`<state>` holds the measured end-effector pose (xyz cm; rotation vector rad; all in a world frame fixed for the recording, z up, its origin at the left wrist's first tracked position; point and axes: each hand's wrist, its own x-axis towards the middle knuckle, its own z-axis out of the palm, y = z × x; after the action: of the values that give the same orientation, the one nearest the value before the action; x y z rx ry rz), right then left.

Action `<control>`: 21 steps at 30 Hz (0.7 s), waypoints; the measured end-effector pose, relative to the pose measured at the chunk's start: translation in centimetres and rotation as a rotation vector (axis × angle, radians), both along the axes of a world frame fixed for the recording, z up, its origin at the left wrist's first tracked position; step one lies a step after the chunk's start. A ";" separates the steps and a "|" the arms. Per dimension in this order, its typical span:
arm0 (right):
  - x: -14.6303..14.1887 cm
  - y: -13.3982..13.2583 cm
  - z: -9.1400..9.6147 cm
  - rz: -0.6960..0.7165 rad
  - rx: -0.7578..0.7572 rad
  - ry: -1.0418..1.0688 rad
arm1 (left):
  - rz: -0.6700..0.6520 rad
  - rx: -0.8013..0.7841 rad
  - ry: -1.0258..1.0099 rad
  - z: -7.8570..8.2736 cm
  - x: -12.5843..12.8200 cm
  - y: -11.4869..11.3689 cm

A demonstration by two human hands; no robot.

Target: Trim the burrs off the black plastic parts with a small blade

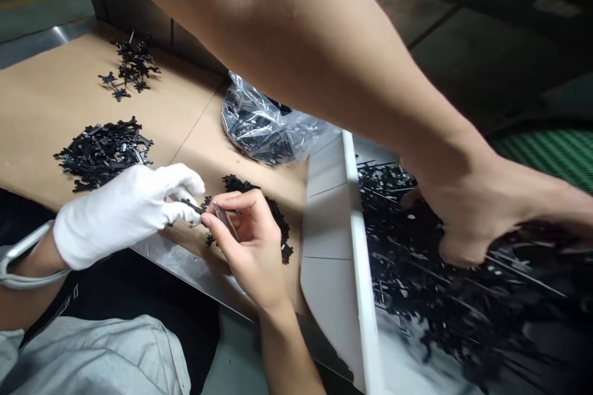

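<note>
My left hand (125,210), in a white glove, pinches a small black plastic part (193,205) between thumb and fingers. Bare, my right hand (252,234) is closed on a thin, flat, greyish blade-like piece (226,221), its fingertips meeting the black part. Fingers partly hide both items. Beneath and behind my hands, more black parts (280,216) lie on the brown cardboard (185,99). A larger heap of black plastic parts (104,151) sits just beyond my gloved hand.
A looser cluster of black parts (134,65) lies farther back. Near the middle is a clear plastic bag (259,126) of parts. A white upright divider (359,247) borders a big pile of black pieces (417,284) on the right, where another person's bare arm (324,31) reaches across.
</note>
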<state>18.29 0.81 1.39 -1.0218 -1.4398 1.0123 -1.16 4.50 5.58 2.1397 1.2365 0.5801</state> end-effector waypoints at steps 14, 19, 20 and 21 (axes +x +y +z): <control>-0.3 1.2 -0.8 -0.289 0.047 -0.067 | 0.041 -0.022 0.242 -4.4 -2.1 3.3; 0.1 1.1 -0.4 -0.329 0.085 -0.082 | -0.142 0.102 0.440 -5.8 -4.4 4.2; 0.1 1.1 -0.4 -0.336 0.090 -0.075 | -0.158 0.130 0.473 -5.7 -4.6 4.1; 0.2 1.1 -0.4 -0.343 0.091 -0.065 | -0.166 0.155 0.499 -5.5 -4.6 3.7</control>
<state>18.44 1.88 1.03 -1.1936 -1.2935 0.6654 -5.72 8.23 0.10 2.5876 1.2758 0.0664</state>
